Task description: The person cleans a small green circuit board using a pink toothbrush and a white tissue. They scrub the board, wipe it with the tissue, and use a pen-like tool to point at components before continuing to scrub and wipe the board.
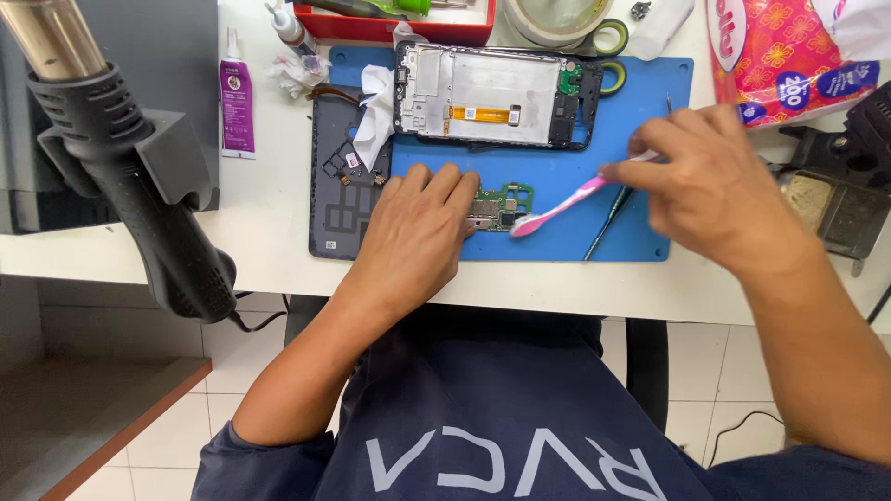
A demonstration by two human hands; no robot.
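white worktable, white tiled floor, wooden ledge

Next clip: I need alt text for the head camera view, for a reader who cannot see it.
A person's left hand pins a small green circuit board on a blue mat while the right hand touches a pink toothbrush to it. An opened phone frame lies beyond, with a dark back cover and a heat gun to the left.

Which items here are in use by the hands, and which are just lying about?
In use: left hand pinning green circuit board; right hand holding pink toothbrush; blue mat.
Lying about: opened phone frame, dark back cover, heat gun, glue tube, tape roll.
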